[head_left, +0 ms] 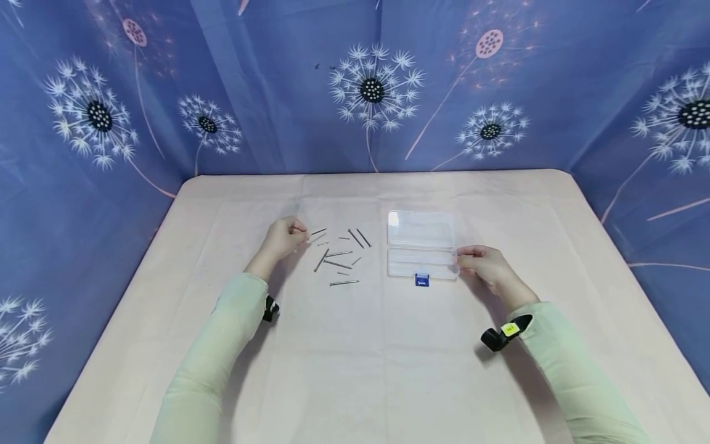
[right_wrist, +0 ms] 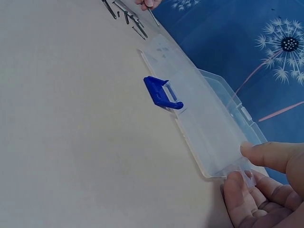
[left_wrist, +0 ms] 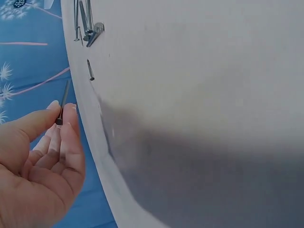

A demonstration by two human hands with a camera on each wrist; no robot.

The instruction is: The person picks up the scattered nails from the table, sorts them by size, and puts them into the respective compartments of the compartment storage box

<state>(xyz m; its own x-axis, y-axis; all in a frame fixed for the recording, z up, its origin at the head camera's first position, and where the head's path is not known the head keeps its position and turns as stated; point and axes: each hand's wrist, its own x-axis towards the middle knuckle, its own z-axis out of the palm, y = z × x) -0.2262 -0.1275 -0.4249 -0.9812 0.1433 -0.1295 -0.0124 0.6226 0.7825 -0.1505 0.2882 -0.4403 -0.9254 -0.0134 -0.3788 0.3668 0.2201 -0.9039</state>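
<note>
A nail (left_wrist: 64, 102) is pinched between the thumb and forefinger of my left hand (head_left: 285, 239), with its head near the fingertips. In the head view this nail (head_left: 318, 232) points right, toward several loose nails (head_left: 337, 264) of different lengths on the cloth. A clear plastic box (head_left: 396, 269) lies to the right of them, its lid (head_left: 421, 229) folded back and its blue latch (head_left: 422, 280) at the front. My right hand (head_left: 485, 266) grips the box's right end. The right wrist view shows the thumb (right_wrist: 266, 156) on the rim and the fingers beneath the end wall.
A pale cloth (head_left: 344, 370) covers the table. Blue dandelion-patterned curtains (head_left: 277, 92) stand along the back and both sides. Each wrist wears a small black camera, the right one (head_left: 501, 333) bearing a yellow label.
</note>
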